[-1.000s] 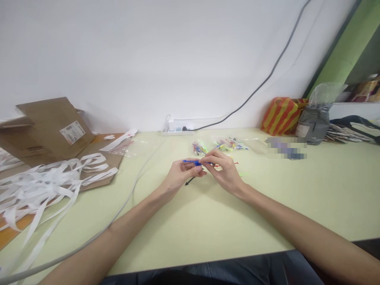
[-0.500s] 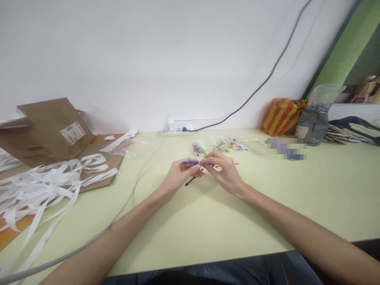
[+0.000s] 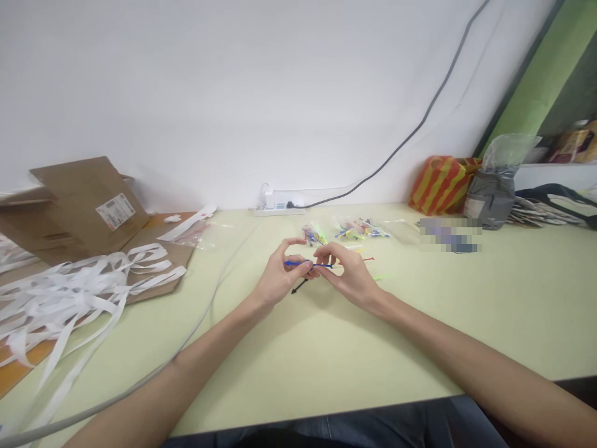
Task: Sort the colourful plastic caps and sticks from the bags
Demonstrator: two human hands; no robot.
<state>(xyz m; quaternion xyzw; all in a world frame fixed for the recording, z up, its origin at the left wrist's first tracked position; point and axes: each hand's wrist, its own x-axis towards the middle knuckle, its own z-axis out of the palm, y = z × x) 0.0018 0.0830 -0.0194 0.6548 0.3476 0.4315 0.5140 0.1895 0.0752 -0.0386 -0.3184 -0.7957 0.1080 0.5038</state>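
Note:
Both my hands meet over the middle of the pale green table [image 3: 326, 348], pinching a thin blue plastic stick [image 3: 311, 264] between them. My left hand [image 3: 280, 277] grips its left end with thumb and middle fingers, the forefinger raised. My right hand [image 3: 347, 270] holds the right end in a pinch. A black arrow-tipped stick [image 3: 299, 285] lies on the table just below my left fingers. Red [image 3: 366, 259] and light green [image 3: 381, 276] sticks lie beside my right hand.
Small clear bags of coloured sticks [image 3: 347, 231] lie behind my hands. A heap of white paper strips [image 3: 69, 292] and brown cardboard [image 3: 79, 199] fill the left. A grey cable [image 3: 205, 311] crosses the table. A power strip [image 3: 277, 208], striped bag [image 3: 441, 183] and grey pouch [image 3: 494, 193] stand at the back.
Both hands have dropped slightly toward me with the blue stick. My left forefinger has lifted off it, and the stick now lies lower between the fingertips.

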